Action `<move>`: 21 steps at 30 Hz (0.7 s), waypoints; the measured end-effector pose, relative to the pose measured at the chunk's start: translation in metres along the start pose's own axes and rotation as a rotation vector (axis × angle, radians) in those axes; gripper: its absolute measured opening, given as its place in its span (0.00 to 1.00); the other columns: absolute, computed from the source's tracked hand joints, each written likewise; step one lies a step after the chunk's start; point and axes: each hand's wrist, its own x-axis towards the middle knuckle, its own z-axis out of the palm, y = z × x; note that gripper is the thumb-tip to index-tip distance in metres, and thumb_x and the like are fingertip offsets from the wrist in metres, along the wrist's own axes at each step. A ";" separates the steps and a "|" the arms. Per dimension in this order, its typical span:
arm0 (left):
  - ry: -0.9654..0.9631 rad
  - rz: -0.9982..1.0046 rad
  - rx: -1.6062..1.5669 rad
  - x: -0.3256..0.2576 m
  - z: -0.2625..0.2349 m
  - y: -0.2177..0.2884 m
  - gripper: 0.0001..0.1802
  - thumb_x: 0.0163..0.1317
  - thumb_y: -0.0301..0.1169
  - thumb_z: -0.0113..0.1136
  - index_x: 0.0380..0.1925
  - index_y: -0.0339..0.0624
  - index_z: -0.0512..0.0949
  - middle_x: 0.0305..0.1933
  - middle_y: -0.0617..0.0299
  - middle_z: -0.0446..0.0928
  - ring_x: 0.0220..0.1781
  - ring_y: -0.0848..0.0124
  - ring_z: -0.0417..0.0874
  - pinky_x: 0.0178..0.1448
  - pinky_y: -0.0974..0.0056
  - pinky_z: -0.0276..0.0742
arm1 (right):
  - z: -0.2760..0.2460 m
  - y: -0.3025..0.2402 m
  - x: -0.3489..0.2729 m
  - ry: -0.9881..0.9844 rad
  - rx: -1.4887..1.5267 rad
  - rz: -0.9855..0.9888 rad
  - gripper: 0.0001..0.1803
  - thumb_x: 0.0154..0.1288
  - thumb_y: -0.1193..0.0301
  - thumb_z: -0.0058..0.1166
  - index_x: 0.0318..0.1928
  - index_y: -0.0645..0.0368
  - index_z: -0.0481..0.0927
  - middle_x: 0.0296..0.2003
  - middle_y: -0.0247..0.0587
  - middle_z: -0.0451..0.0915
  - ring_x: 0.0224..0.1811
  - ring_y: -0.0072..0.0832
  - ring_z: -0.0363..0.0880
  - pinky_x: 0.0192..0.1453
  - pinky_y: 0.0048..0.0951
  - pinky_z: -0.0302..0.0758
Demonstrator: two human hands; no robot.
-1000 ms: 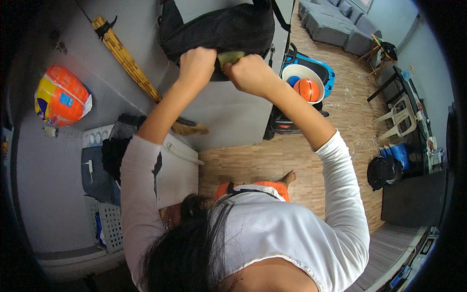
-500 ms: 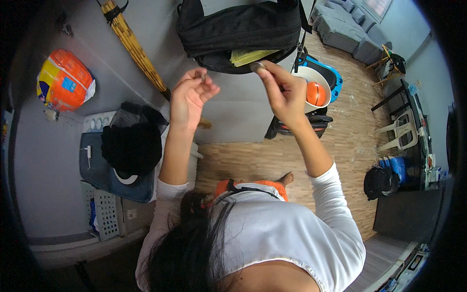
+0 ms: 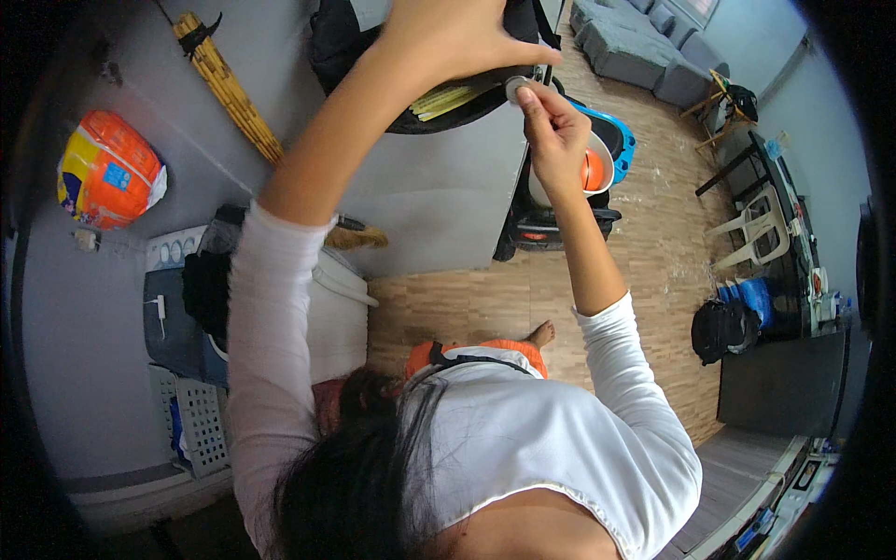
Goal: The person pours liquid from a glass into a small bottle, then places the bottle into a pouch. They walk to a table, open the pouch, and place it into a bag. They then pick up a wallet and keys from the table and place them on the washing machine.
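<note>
My right hand (image 3: pixel 558 140) pinches a coin (image 3: pixel 514 90), a small round silvery disc, between thumb and fingertips. It is just beside the edge of a black bag (image 3: pixel 334 47) that hangs at the top of the view. Across the front of that bag reaches my left hand (image 3: pixel 453 37), its thumb stretched out to the right above the coin. The upper frame edge cuts off its other fingers. Yellow paper (image 3: pixel 446 101) shows in the bag's open pocket, below my left hand.
A white bucket (image 3: pixel 605 168) with an orange ball (image 3: pixel 592 172) stands to the right. At left are a washing machine (image 3: pixel 177 252), black cloth (image 3: pixel 205 289), a grey basket (image 3: pixel 201 420) and an orange package (image 3: pixel 112 173). A bundle of sticks (image 3: pixel 229 89) hangs on the wall.
My left hand has moved up and right, over the bag, its thumb now spread. My right hand has risen slightly, still pinching the coin. The view has shifted a little.
</note>
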 end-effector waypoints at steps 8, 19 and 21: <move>0.052 0.122 0.052 0.045 0.023 0.002 0.29 0.42 0.55 0.65 0.24 0.34 0.83 0.29 0.44 0.81 0.34 0.52 0.84 0.40 0.53 0.79 | 0.034 -0.013 -0.017 -0.508 -0.554 -0.668 0.10 0.57 0.73 0.57 0.40 0.63 0.80 0.15 0.42 0.76 0.15 0.31 0.76 0.21 0.33 0.72; 0.201 0.005 0.077 0.037 0.049 0.002 0.41 0.46 0.68 0.58 0.29 0.32 0.77 0.24 0.43 0.79 0.28 0.50 0.83 0.32 0.50 0.78 | 0.246 0.153 -0.061 -0.467 -0.259 -0.800 0.20 0.56 0.66 0.50 0.50 0.55 0.79 0.52 0.52 0.76 0.57 0.47 0.71 0.62 0.48 0.64; 0.301 -0.230 0.147 0.019 0.060 0.009 0.40 0.46 0.67 0.60 0.27 0.34 0.79 0.27 0.45 0.81 0.30 0.49 0.83 0.34 0.51 0.78 | 0.197 0.168 -0.110 -0.792 -0.481 -0.561 0.10 0.48 0.67 0.55 0.32 0.57 0.81 0.33 0.50 0.80 0.39 0.47 0.79 0.43 0.48 0.74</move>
